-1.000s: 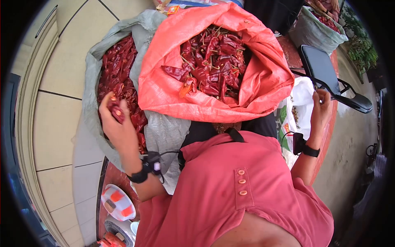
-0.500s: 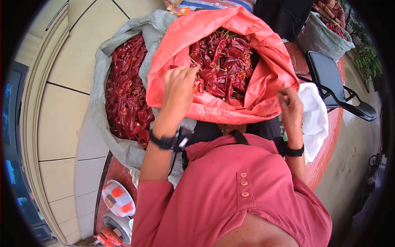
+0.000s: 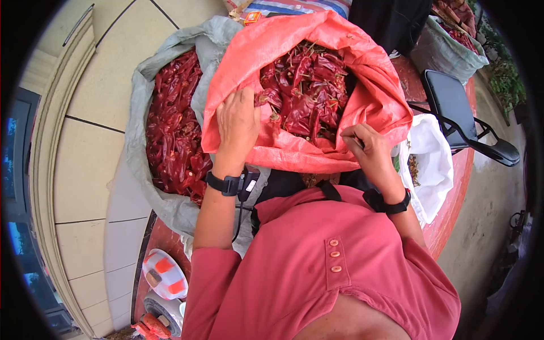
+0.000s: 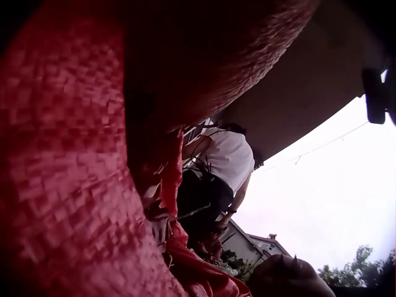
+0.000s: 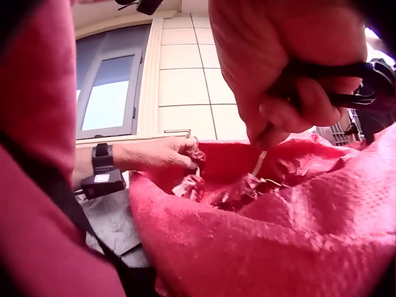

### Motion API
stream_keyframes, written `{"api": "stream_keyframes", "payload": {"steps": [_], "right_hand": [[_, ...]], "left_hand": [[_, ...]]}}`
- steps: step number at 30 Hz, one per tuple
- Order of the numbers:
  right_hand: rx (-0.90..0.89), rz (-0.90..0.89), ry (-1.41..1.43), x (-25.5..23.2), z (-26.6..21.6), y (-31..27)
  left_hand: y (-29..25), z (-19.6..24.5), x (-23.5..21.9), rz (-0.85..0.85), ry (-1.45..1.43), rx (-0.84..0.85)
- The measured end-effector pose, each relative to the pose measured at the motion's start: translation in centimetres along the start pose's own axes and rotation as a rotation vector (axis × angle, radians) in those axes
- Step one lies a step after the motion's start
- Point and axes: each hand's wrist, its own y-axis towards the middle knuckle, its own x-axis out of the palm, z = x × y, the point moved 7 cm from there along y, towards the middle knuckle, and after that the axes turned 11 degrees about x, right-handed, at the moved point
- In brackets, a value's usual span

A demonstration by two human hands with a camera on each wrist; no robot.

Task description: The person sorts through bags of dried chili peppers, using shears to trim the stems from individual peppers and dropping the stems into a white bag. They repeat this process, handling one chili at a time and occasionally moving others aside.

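My left hand is over the left inner side of the red sack. In the right wrist view its fingertips pinch a dried red chili. My right hand hangs above the sack's near right rim, fingers curled. The right wrist view shows that hand gripping a black-looped tool, whose working end is hidden. A pale stem shows just below its fingertips; whether they hold it I cannot tell. Dried chilies fill the sack's mouth.
A grey sack of chilies stands at the left. To the right are a white bag and a black chair. A red-and-white bowl sits lower left. A person in a white shirt bends beyond the sack.
My left hand has moved right from the grey sack to the red one. My right hand has come leftward from above the white bag to the red sack's rim.
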Motion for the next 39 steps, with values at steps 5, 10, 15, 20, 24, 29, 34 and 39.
{"api": "stream_keyframes", "payload": {"steps": [5, 10, 15, 20, 24, 29, 34, 39], "right_hand": [[0.128, -0.078, 0.539, 1.7, -3.5, 3.2], [0.026, -0.052, 0.898, 4.0, -5.2, 5.3], [-0.038, 0.029, 0.716, 4.0, -4.6, 4.9], [-0.305, 0.108, 0.429, 3.0, -5.3, 4.0], [-0.452, 0.213, 0.216, 2.0, -6.8, 2.8], [0.211, -0.142, 0.982, 3.3, -4.1, 3.2], [0.324, -0.217, 1.161, 4.6, -3.2, 3.2], [0.454, -0.428, 1.420, 6.5, -1.7, 3.7]], "left_hand": [[1.0, 2.4, -0.9, 0.112, -0.287, -0.039], [1.9, 6.0, -0.4, 0.088, -0.415, 0.060], [1.3, 7.1, 1.6, 0.103, -0.686, 0.005], [0.7, 6.9, 4.2, -0.294, -1.249, -0.251], [0.5, 7.1, 4.9, -0.483, -1.201, -0.172], [0.4, 8.9, 3.2, -0.453, -1.282, -0.209], [0.0, 9.0, 3.6, -0.360, -1.247, -0.143], [-0.3, 9.7, 3.5, -0.215, -1.277, -0.035]]}}
